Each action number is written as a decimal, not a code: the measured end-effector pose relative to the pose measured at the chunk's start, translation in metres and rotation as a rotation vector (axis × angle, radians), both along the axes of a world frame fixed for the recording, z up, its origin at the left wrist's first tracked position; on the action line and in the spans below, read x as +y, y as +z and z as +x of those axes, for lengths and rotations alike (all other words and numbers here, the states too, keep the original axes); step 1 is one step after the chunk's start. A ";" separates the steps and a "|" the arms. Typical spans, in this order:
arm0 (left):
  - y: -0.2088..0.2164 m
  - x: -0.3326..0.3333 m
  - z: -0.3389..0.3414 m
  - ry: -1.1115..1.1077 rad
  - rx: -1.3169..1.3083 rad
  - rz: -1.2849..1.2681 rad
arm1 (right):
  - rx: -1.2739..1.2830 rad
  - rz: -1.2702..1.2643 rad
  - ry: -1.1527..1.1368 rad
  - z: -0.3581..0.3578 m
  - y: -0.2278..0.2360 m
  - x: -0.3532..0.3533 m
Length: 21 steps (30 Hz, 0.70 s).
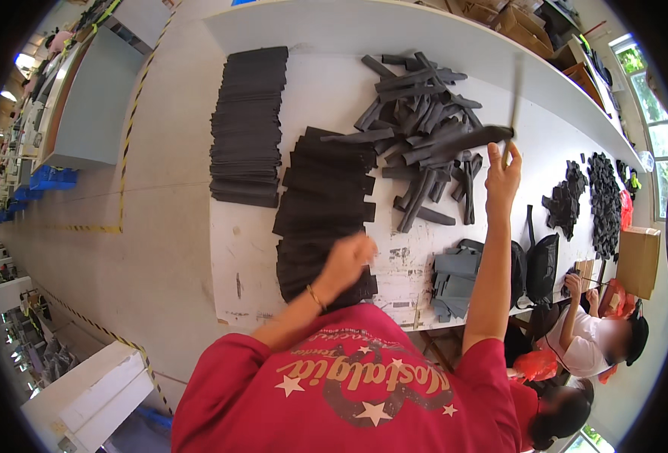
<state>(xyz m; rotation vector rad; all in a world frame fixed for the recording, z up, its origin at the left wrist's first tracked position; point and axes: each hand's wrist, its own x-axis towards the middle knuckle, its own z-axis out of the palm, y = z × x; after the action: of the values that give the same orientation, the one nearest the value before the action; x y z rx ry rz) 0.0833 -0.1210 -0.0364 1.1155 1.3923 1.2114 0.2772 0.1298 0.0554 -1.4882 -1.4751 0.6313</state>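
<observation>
Raised at the right, my right hand [504,174] is closed around a thin, light-coloured stick [516,87]. A flat black fabric strip [466,142] stretches leftward from the stick just above my fingers; its far end lies over a heap of similar dark strips [417,109]. My left hand [353,258], somewhat blurred, is curled into a fist over the right side of a row of overlapping black strips [315,215]. Nothing shows in that fist. Farther left, a neat column of stacked dark strips [248,124] lies along the table's edge.
A low white panel [417,26] borders the table's far side. Grey pieces [455,275] and a black bag [543,264] lie right of me. Small black pieces [604,200] and a cardboard box [638,260] are farther right. Two people work at lower right.
</observation>
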 end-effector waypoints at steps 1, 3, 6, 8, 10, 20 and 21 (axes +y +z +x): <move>0.006 0.018 -0.016 0.073 0.183 0.046 | 0.011 -0.057 0.042 0.013 -0.019 -0.004; -0.005 0.046 -0.051 0.140 0.609 0.220 | -0.104 -0.403 0.150 0.020 -0.030 -0.026; -0.051 0.052 -0.080 -0.037 0.802 0.222 | -0.328 -0.211 0.474 0.046 -0.066 -0.081; -0.057 0.053 -0.092 -0.178 0.764 0.077 | -0.466 -0.409 0.513 0.057 -0.061 -0.103; -0.053 0.060 -0.098 -0.101 0.286 -0.167 | -0.735 -0.085 0.725 0.071 -0.060 -0.115; -0.025 0.066 -0.106 -0.138 0.137 -0.283 | -0.896 0.048 0.861 0.062 -0.050 -0.113; -0.025 0.065 -0.106 -0.133 0.139 -0.281 | -0.895 0.053 0.864 0.059 -0.049 -0.113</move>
<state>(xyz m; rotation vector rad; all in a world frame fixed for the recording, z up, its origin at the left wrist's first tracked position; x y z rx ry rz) -0.0228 -0.0562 -0.0611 1.0891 1.5140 0.8266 0.3364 0.0170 0.0068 -1.0612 -2.8606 0.3874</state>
